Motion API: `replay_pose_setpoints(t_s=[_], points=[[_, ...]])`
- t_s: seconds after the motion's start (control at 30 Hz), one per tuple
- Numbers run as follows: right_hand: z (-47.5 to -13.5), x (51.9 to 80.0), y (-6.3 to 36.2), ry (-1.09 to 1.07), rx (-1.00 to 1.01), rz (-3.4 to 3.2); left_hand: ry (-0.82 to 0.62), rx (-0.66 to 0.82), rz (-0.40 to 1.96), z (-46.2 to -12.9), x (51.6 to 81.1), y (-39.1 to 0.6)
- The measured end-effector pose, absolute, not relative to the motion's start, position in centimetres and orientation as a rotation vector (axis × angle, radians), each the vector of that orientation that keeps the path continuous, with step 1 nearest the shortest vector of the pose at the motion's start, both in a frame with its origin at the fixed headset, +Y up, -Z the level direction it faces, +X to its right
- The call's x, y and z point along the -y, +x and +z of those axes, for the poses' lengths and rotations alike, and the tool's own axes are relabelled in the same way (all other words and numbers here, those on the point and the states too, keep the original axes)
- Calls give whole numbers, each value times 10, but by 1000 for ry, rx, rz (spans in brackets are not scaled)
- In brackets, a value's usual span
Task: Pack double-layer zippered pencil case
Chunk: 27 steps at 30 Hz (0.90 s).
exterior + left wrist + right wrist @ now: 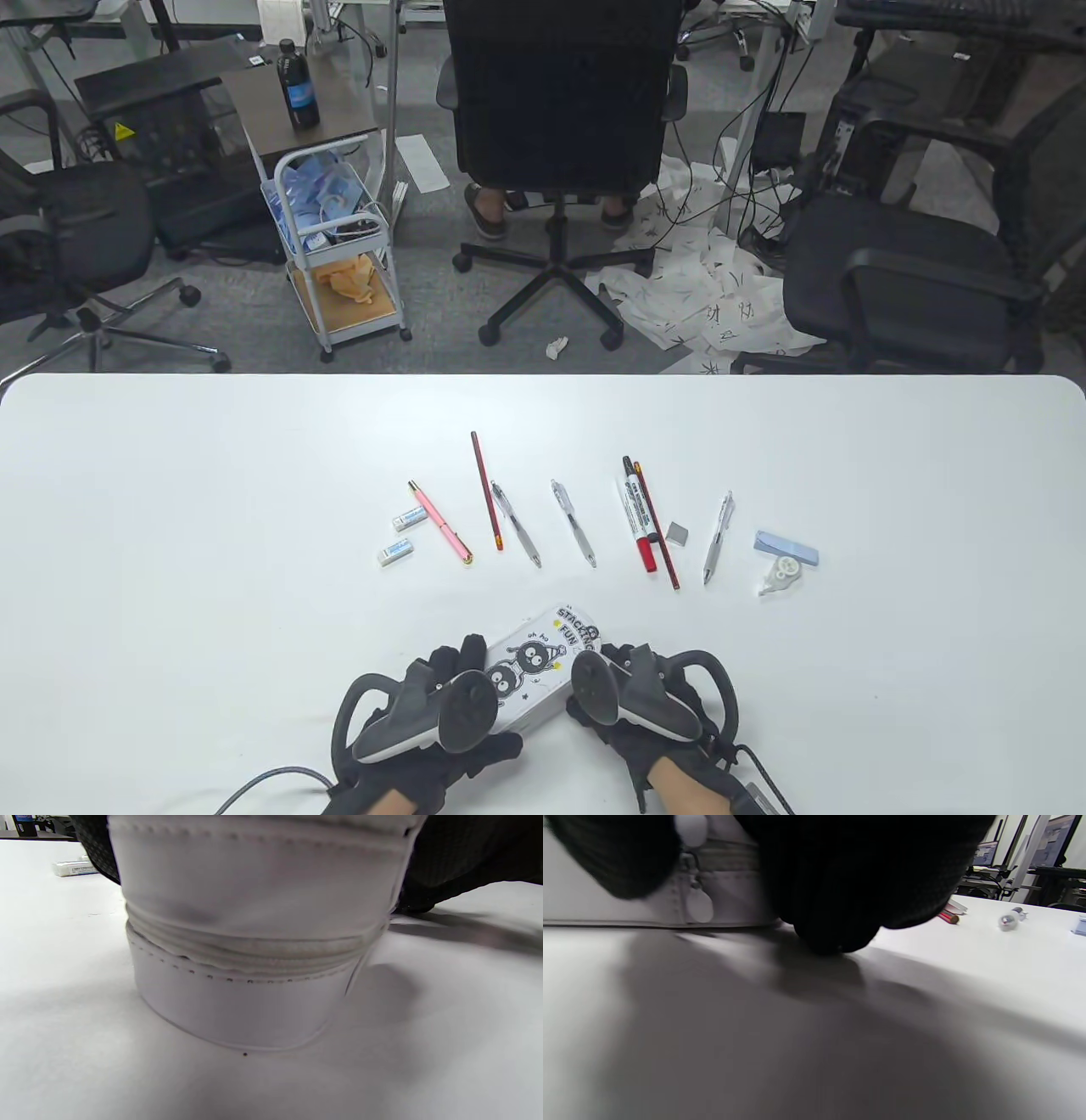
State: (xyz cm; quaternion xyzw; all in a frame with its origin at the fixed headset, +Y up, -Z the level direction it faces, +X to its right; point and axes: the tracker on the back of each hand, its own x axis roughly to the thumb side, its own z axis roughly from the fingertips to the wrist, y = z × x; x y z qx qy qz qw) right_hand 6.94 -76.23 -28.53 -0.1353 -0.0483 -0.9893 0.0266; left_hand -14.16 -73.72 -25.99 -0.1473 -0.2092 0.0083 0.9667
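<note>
The white pencil case (pixel 534 671) with black cartoon figures lies flat near the table's front edge. My left hand (pixel 441 700) grips its left end and my right hand (pixel 632 692) grips its right side. In the left wrist view the case's end (pixel 254 1001) fills the frame, and the zipper (pixel 254 957) between its two layers is closed. In the right wrist view my gloved fingers (pixel 840 878) press against the case's side, and a white zipper pull (pixel 700 906) hangs beside them. A second pull (pixel 689 830) shows between thumb and fingers.
A row of stationery lies beyond the case: two erasers (pixel 409 517), a pink pen (pixel 440 534), a red pencil (pixel 486 491), clear pens (pixel 573 534), a red-capped marker (pixel 638 514), a silver pen (pixel 718 537), a blue block (pixel 786 548) and a correction tape (pixel 780 577).
</note>
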Motion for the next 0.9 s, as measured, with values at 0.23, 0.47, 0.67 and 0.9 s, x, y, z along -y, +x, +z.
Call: replay_pose_setpoints(t_s=[0.23,0.47,0.67,0.9], points=[[-284,763,65,-344,12,-3110,-334,465,62,-266,742,-144],[-288,764,81,-250,41,-3284,-363,475,106,-266,745,-147],[-289,763,84,-274,2,-3233,-387,471,110,-266,745,-148],[-292,758,96,-211,-45,-3216,-424,493,122,-268,744,-150]])
